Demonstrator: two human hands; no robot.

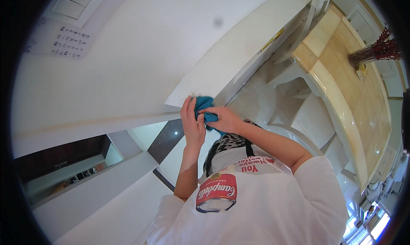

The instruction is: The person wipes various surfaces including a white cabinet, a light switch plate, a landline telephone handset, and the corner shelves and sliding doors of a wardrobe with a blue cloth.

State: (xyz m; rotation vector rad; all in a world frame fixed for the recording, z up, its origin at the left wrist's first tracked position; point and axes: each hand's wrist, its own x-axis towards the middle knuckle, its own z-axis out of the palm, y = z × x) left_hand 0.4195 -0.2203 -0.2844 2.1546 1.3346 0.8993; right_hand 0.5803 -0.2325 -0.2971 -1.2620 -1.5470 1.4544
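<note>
A crumpled teal cloth [204, 106] is bunched between my hands at the near corner of a white cabinet top [224, 64]. My left hand [193, 126] is on the cloth's left side, its fingers nearly straight and its thumb against the fabric. From the right, my right hand [224, 118] grips the cloth with bent fingers. Part of the cloth hangs below my right hand, towards my patterned trousers. The hands cover the very edge under the cloth, so its contact there is partly hidden.
A white wall [112, 72] with switches [73, 3] and a sheet bearing writing [71, 41] is on the left. Below it is a wall opening [73, 168]. On the right stand a glossy tan table [349, 94] with a vase [362, 56], and white chairs [312, 117].
</note>
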